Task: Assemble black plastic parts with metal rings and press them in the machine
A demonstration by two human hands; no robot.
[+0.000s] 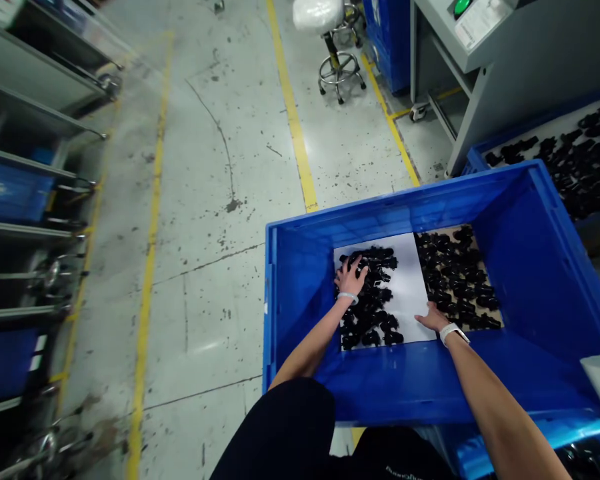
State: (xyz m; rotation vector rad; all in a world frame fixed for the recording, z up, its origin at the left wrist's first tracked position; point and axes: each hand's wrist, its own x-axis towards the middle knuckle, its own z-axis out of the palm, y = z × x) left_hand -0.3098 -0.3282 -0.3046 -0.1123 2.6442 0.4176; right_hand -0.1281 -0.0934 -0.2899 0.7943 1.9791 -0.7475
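Left hand [351,275] on, right hand [434,317] beside, lumpy, glossy black parts [369,308]

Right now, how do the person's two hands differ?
The left hand lies spread over black parts; the right hand is at the right edge of the white sheet.
The left wrist wears a thin pale bracelet, the right a broader white band.
Both hands are bare and reach into the blue bin.
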